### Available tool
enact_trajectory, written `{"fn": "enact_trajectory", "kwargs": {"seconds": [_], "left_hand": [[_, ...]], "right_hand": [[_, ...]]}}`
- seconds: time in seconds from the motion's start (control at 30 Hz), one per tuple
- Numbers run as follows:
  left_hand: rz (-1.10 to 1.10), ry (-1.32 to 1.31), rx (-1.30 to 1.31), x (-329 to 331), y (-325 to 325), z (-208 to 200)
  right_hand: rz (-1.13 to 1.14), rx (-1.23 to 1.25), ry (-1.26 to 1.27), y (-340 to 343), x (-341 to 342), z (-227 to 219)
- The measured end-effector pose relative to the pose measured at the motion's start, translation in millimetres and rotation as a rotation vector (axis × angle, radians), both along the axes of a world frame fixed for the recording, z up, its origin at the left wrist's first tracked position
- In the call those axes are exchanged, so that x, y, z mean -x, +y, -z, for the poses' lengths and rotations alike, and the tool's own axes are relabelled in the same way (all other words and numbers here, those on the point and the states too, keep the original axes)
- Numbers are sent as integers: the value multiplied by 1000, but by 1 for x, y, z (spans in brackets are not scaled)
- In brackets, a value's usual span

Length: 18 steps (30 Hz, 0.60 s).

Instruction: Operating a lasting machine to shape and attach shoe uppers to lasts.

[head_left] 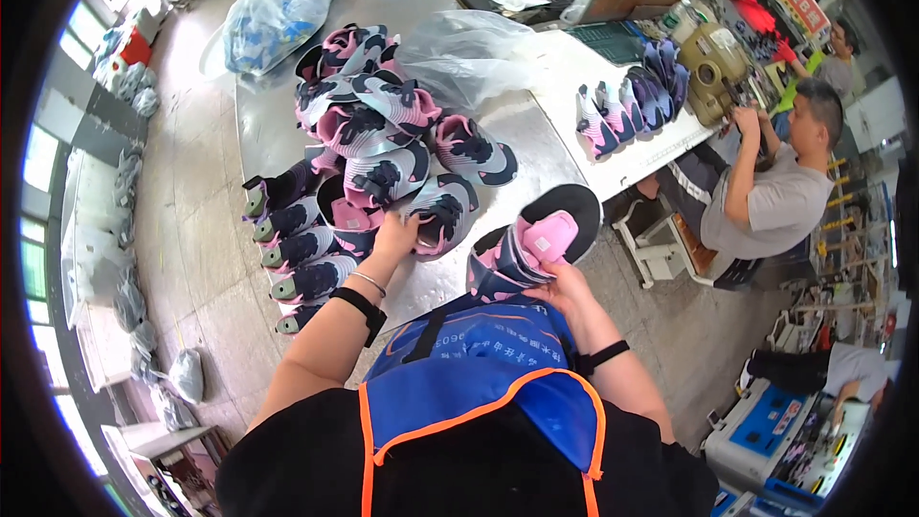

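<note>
My left hand (394,237) is at the near edge of a heap of shoe uppers, its fingers closed on the rim of a grey, navy and pink shoe upper (446,211). At the table's front edge, my right hand (567,291) grips a few nested shoe uppers (503,263), with a pink tongue (548,236) and a black curved piece (572,211) standing up from them. The heap of shoe uppers (369,120) lies beyond my left hand. To its left, several more navy uppers (311,247) lie in a row, grey-green ends pointing outward.
The uppers lie on a metal table (536,139). A bag of blue items (278,19) and clear plastic sheeting (469,53) are at its far side. On a white table at right, several uppers (632,101) stand by a sewing machine (713,67), where a co-worker (775,172) sits.
</note>
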<state>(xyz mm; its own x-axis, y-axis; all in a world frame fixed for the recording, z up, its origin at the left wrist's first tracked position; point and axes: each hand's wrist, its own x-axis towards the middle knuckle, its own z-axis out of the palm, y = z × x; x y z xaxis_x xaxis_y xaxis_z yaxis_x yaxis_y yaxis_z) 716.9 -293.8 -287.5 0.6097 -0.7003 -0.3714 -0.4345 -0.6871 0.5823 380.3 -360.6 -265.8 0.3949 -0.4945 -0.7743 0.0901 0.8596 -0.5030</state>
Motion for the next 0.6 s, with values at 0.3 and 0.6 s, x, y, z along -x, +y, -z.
{"fn": "enact_trajectory", "kwargs": {"seconds": [0.3,0.6], "left_hand": [[67,787,172,35,-14,8],[575,-234,819,123,-45,-123]], "right_hand": [[-73,48,177,-9,-23,0],[-105,44,212,-21,-39,1]]}}
